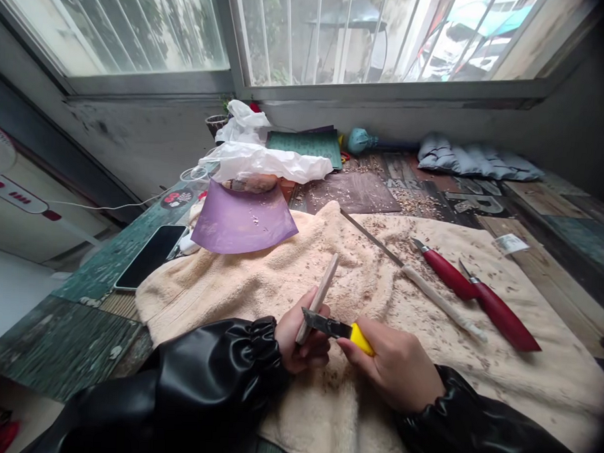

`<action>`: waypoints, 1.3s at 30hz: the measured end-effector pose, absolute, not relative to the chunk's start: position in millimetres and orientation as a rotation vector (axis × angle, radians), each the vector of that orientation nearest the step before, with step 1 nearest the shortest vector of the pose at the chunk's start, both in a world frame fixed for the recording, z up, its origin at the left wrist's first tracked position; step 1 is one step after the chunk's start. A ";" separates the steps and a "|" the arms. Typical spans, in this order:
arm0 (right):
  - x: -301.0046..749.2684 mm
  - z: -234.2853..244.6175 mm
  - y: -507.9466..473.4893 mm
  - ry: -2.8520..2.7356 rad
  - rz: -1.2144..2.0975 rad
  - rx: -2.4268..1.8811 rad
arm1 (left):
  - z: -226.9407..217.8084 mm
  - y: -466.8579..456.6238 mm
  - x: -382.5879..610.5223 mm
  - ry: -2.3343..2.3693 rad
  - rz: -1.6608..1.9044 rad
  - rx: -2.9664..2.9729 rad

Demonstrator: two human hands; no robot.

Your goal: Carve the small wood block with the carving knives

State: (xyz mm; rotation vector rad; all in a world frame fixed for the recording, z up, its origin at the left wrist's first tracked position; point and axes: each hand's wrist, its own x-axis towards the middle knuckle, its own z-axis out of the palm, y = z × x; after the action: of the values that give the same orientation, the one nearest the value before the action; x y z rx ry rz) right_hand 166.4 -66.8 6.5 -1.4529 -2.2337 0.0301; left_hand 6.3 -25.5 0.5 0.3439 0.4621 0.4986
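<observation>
While curling the left hand [290, 336] around the lower part of a pale wooden stick [324, 289], pinching the yellow handle [362, 339] of a knife [338, 328] between the thumb and forefinger of the right hand [398, 367]. Tilting the stick upward and away from the body, leaving its upper end sticking out free above the towel [259, 285]. Holding the dark blade leftward across the front of the stick, close by the left fingers; not making out for sure any touch of edge on wood. Not telling the exact curl of the remaining right fingers, these being hidden under the hand.

Wearing shiny black sleeves [211, 356], gathered at both wrists. Working over the beige towel, spread out on a table [92, 324] and dotted with shavings. Having a long thin tool [432, 292] with a pale handle lying slantwise to the right of the stick, and farther right two red-handled knives [508, 315] lying close together. Facing a curved purple sheet [245, 217] at the front left, a phone [150, 256] beside the towel, a white plastic bag [279, 162] behind the sheet, and a barred window [315, 37] beyond.
</observation>
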 end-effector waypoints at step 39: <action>176.9 2.5 -60.9 -2.116 -0.162 -1.595 | 5.3 -25.7 3.1 0.424 0.297 0.357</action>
State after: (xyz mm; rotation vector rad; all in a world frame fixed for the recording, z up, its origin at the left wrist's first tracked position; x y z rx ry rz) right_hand 176.9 -60.9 2.5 -1.5946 -2.1163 -0.1616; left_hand 3.1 -25.7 5.3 0.3568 0.4241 0.2967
